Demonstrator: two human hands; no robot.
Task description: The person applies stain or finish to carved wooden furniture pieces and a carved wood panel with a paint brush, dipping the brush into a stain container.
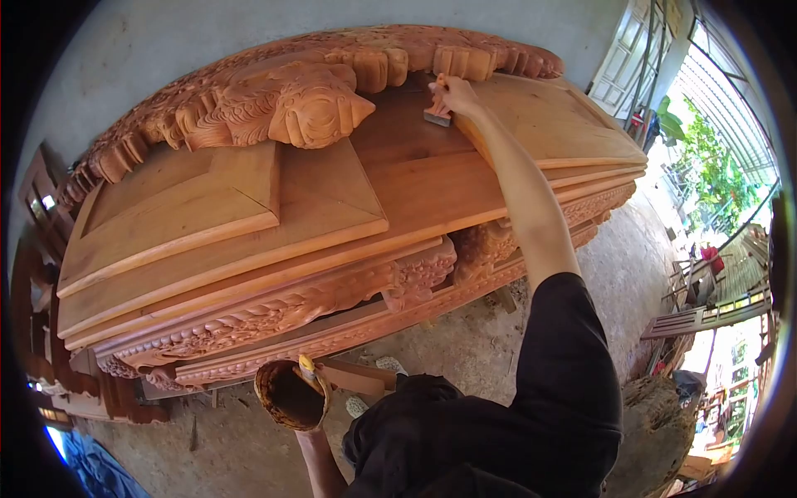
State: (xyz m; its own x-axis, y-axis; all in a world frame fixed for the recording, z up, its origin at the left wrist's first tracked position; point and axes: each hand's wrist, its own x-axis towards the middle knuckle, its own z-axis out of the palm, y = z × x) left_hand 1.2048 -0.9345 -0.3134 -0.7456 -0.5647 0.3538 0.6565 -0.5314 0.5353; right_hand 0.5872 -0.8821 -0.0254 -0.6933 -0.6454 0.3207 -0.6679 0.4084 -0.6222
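At the back of a carved wooden piece of furniture (432,195), my right hand (455,90) is closed around the handle of a flat brush (437,114). The bristles point down at the darker, wet-looking wood between the raised panels. Low in the view, my left forearm (320,465) reaches up beneath a round container (290,397) of dark liquid, with brown stains on its rim. My left hand is mostly hidden under it, its fingers out of sight. Another brush with a yellowish part (307,365) leans at the container's rim.
A long carved wooden crest (324,108) lies along the back, against the wall. Raised panels (174,207) sit on the furniture at left and right. Carved chair parts (41,332) stand at far left, a wood stump (652,432) at lower right, and blue cloth (95,469) at lower left.
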